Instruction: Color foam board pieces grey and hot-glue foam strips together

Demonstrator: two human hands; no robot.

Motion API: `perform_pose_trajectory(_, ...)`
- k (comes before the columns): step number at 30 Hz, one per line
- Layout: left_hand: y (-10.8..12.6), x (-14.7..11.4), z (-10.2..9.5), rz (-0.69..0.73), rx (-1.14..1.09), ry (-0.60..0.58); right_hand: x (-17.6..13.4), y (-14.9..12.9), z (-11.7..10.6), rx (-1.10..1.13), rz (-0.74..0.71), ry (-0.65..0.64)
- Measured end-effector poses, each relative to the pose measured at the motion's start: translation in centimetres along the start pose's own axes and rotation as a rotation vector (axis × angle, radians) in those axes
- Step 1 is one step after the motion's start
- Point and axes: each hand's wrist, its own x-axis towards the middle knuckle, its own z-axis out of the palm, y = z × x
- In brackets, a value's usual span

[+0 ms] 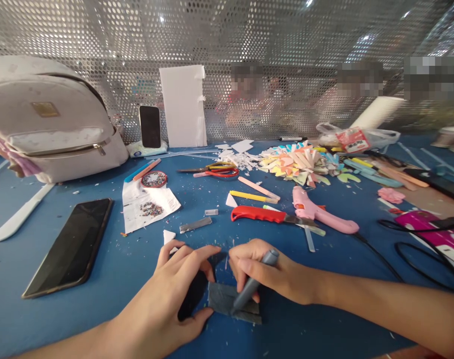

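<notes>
In my right hand (271,274) is a grey marker pen (252,284), held slanted with its lower end touching a dark grey rectangular piece (219,296). That piece lies on the blue table (294,329); its right part has a lengthwise split or overlapping edge. My left hand (178,294) is curved at its left end, thumb and forefinger against its edges, the other fingers resting on the table. Just beyond my hands lie a grey strip (195,225), a short clear stick (211,212) and a red-handled knife (258,214).
A pink glue gun (324,212) with its cord lies right of the knife. Scissors (219,169) and a heap of coloured cut pieces (294,162) lie farther back. A black phone (70,247), a white plastic knife (21,214) and a backpack (51,119) occupy the left side.
</notes>
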Motion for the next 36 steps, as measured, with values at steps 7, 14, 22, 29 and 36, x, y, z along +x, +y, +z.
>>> perform_pose_trajectory(7, -0.1, -0.1, 0.1, -0.012, -0.031, -0.007, 0.0, 0.1, -0.1, 0.006, -0.015, 0.021)
perform_pose_trajectory(14, -0.1, -0.1, 0.1, -0.010, -0.042, 0.005, 0.0, 0.1, -0.1, -0.004, -0.017, 0.036)
perform_pose_trajectory(22, -0.1, -0.1, -0.1, 0.010, -0.037, -0.010, -0.1, 0.5, -0.5, 0.042, -0.134, 0.216)
perform_pose_trajectory(29, -0.3, 0.6, -2.0, 0.144, -0.008, -0.160, -0.5, 0.8, -0.6, -0.075, -0.154, 0.292)
perform_pose_trajectory(36, -0.3, 1.2, -3.2, 0.167, 0.060, -0.262, -0.9, 0.2, -0.3, -0.137, -0.120, 0.157)
